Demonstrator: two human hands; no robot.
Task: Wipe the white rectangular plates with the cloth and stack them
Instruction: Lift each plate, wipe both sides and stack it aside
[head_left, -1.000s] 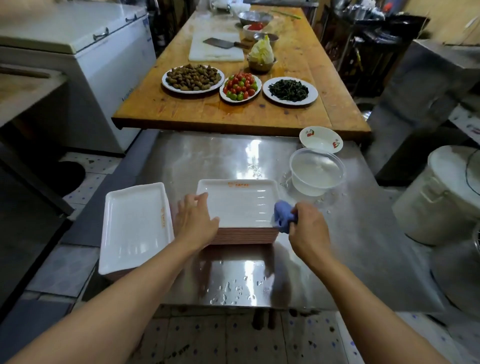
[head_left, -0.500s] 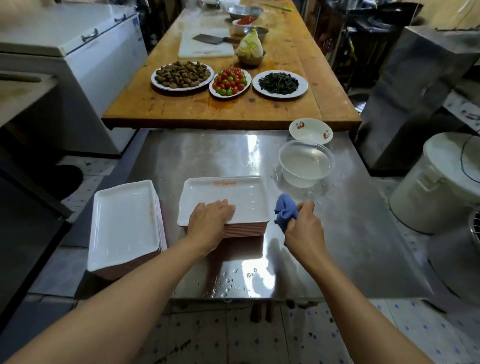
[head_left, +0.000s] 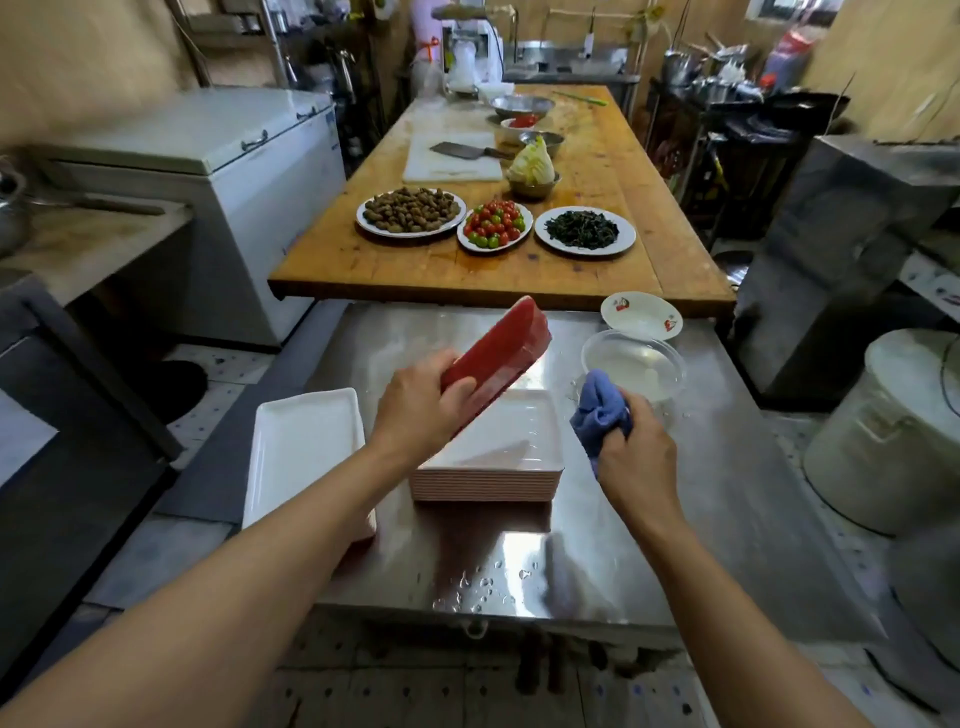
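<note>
My left hand (head_left: 421, 410) grips one rectangular plate (head_left: 498, 353) by its near edge and holds it tilted up above the middle stack, its red underside facing me. That stack of white rectangular plates (head_left: 498, 467) sits on the steel table (head_left: 701, 493), with water drops on its top plate. A second stack of white plates (head_left: 301, 452) stands at the table's left edge, partly behind my left forearm. My right hand (head_left: 634, 457) grips a bunched blue cloth (head_left: 597, 410) just right of the middle stack.
A clear plastic bowl (head_left: 634, 364) and a small white patterned dish (head_left: 641, 314) stand at the table's far right. Beyond is a wooden table (head_left: 597, 182) with food plates, cutting board and cleaver. A white lidded bucket (head_left: 893, 441) stands right, a chest freezer (head_left: 218, 171) left.
My left hand has lifted the top plate off the middle stack and tilted it up, showing its red underside. My right hand has raised the cloth slightly. The camera has tilted up.
</note>
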